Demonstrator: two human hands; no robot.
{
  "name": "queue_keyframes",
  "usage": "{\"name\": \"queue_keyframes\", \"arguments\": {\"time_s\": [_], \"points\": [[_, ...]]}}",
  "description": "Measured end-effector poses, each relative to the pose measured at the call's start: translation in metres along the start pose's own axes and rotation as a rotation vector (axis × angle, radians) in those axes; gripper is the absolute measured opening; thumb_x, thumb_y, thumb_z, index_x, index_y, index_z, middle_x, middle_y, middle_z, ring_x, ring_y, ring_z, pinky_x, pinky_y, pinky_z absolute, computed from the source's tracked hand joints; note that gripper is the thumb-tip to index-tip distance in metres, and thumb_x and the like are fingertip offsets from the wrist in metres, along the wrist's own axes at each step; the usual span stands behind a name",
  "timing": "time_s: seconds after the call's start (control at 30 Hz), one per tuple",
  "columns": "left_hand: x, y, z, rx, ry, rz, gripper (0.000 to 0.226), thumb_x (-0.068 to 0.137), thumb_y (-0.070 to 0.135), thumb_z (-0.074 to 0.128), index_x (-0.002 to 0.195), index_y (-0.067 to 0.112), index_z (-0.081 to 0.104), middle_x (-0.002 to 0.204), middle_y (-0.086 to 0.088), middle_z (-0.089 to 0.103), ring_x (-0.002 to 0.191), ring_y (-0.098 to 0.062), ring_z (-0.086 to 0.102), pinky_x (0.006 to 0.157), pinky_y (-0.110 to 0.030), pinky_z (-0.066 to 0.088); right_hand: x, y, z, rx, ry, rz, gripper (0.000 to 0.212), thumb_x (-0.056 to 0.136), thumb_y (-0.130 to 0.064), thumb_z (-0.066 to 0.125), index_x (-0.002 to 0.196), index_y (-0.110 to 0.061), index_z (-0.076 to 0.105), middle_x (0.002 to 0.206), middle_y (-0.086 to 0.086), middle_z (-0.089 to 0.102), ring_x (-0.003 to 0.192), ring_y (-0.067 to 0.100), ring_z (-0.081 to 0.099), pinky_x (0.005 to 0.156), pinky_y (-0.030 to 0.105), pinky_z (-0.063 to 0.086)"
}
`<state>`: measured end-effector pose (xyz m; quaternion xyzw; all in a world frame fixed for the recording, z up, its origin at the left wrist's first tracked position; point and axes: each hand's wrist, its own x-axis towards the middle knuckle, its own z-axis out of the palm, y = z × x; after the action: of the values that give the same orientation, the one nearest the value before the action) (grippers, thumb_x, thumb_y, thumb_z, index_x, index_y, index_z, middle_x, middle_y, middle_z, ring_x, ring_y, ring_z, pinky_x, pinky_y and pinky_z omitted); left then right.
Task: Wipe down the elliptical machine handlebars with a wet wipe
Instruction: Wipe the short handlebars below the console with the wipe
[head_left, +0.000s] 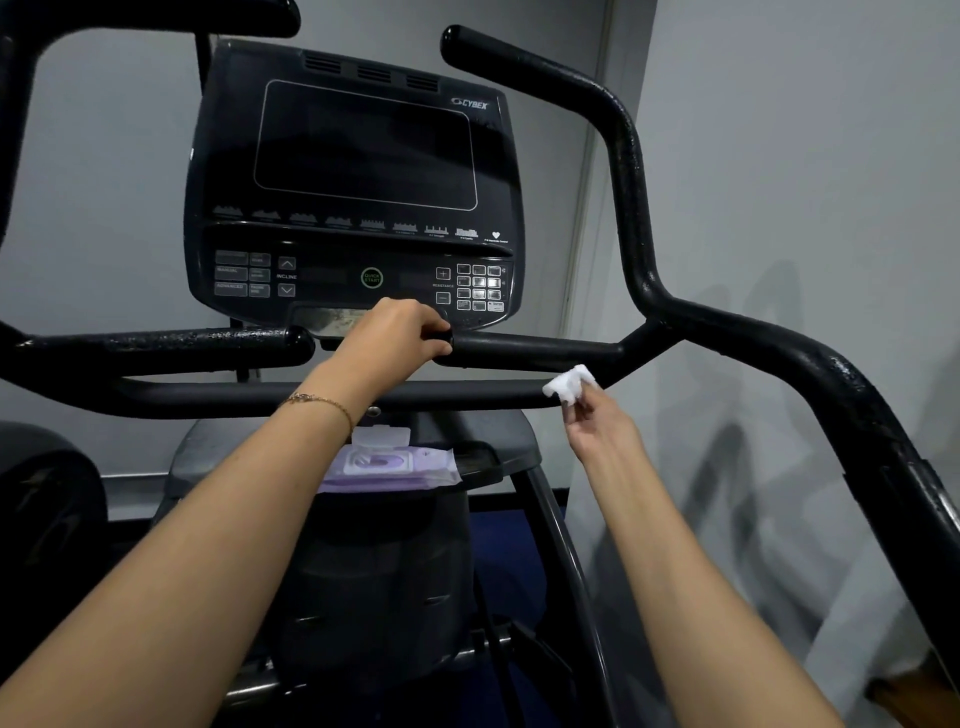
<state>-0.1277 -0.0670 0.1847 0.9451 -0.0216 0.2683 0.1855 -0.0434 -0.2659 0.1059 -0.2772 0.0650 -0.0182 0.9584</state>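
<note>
Head camera looks forward and down at a black elliptical machine, its console (353, 197) facing the person with a dark screen and rows of buttons below it. Left hand (395, 332) is wrapped over the inner end of the right inner handlebar (535, 351), fingers curled closed around the rounded tip just below the console's lower edge. A thin bracelet (319, 402) circles that wrist. Right hand (597, 421) pinches a crumpled white wet wipe (569, 384) between thumb and fingertips; the wipe sits against the right part of the lower crossbar (249, 397), close to where the inner handlebar slopes up to meet the tall right handlebar (631, 176). That tall bar rises, bends left and ends in a rounded tip near the top of the view, its black surface showing pale specks. On the left, a matching inner handlebar (166, 345) points toward the centre, its tip just beside the left hand. Below the crossbar, a purple wipes pack (389, 465) with its flap lid open lies on the machine's grey shelf (511, 449).
</note>
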Motion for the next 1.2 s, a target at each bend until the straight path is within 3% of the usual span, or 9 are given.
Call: {"name": "queue_keyframes", "arguments": {"time_s": [0.13, 0.27, 0.37, 0.53, 0.67, 0.8, 1.03, 1.2], "points": [[0.000, 0.000, 0.000, 0.019, 0.003, 0.004, 0.034, 0.088, 0.026, 0.062, 0.122, 0.019, 0.062, 0.117, -0.005, 0.066, 0.108, -0.022, 0.059, 0.088, -0.031, 0.047, 0.001, -0.003, -0.003, 0.029, 0.053, 0.020, 0.011, 0.089, 0.006, 0.052, 0.082, 0.002, 0.059, 0.083, 0.009, 0.059, 0.038, 0.011, 0.061, 0.037, 0.015, 0.047], [-0.001, 0.000, 0.000, 0.013, 0.002, 0.003, 0.034, 0.088, 0.026, 0.062, 0.122, 0.019, 0.062, 0.117, -0.006, 0.066, 0.108, -0.023, 0.059, 0.090, -0.032, 0.048, -0.001, 0.011, 0.009, 0.092, 0.050, 0.062, 0.017, 0.090, 0.006, 0.051, 0.104, 0.003, 0.060, 0.077, 0.009, 0.058, 0.048, 0.015, 0.060, 0.040, 0.017, 0.050], [-0.001, 0.000, 0.001, 0.008, 0.001, 0.001, 0.035, 0.089, 0.026, 0.061, 0.123, 0.019, 0.062, 0.117, -0.006, 0.066, 0.108, -0.023, 0.059, 0.093, -0.033, 0.048, -0.006, 0.016, 0.008, 0.098, 0.035, 0.109, 0.008, 0.089, 0.001, 0.055, 0.083, 0.001, 0.059, 0.079, 0.008, 0.059, 0.039, 0.011, 0.062, 0.040, 0.017, 0.051], [-0.001, 0.000, 0.000, -0.004, -0.008, 0.003, 0.035, 0.089, 0.024, 0.062, 0.123, 0.017, 0.062, 0.118, -0.007, 0.065, 0.110, -0.023, 0.058, 0.095, -0.034, 0.047, -0.013, 0.032, 0.023, 0.100, 0.041, 0.174, 0.020, 0.093, 0.000, 0.047, 0.074, -0.001, 0.052, 0.076, 0.009, 0.056, 0.064, 0.015, 0.055, 0.036, 0.015, 0.048], [-0.001, -0.001, 0.001, -0.002, -0.004, 0.010, 0.035, 0.088, 0.025, 0.062, 0.122, 0.018, 0.062, 0.116, -0.007, 0.066, 0.109, -0.023, 0.059, 0.095, -0.035, 0.047, -0.017, 0.045, 0.026, 0.105, 0.002, 0.197, 0.019, 0.092, 0.000, 0.049, 0.075, -0.003, 0.056, 0.046, 0.007, 0.064, 0.039, 0.012, 0.062, 0.035, 0.016, 0.047], [0.001, -0.001, 0.000, -0.007, -0.013, 0.013, 0.033, 0.088, 0.024, 0.062, 0.120, 0.017, 0.064, 0.114, -0.007, 0.067, 0.106, -0.023, 0.060, 0.093, -0.035, 0.048, -0.017, 0.061, 0.040, 0.122, -0.020, 0.249, 0.022, 0.093, 0.000, 0.048, 0.071, -0.003, 0.051, 0.036, 0.007, 0.057, 0.028, 0.010, 0.054, 0.029, 0.016, 0.041], [0.001, -0.002, 0.001, -0.018, 0.002, 0.015, 0.032, 0.088, 0.024, 0.062, 0.120, 0.017, 0.064, 0.113, -0.006, 0.068, 0.106, -0.022, 0.061, 0.095, -0.036, 0.048, -0.029, 0.073, 0.050, 0.066, -0.009, 0.284, 0.018, 0.092, -0.001, 0.050, 0.075, 0.002, 0.054, 0.042, 0.011, 0.061, 0.032, 0.013, 0.059, 0.034, 0.019, 0.048], [0.000, -0.003, 0.001, -0.038, 0.002, 0.020, 0.034, 0.088, 0.024, 0.063, 0.120, 0.016, 0.064, 0.114, -0.005, 0.068, 0.108, -0.021, 0.060, 0.097, -0.035, 0.048, -0.040, 0.077, 0.056, 0.050, -0.027, 0.324, 0.022, 0.092, 0.000, 0.050, 0.071, 0.005, 0.053, 0.057, 0.016, 0.062, 0.038, 0.019, 0.061, 0.035, 0.021, 0.049]]}}
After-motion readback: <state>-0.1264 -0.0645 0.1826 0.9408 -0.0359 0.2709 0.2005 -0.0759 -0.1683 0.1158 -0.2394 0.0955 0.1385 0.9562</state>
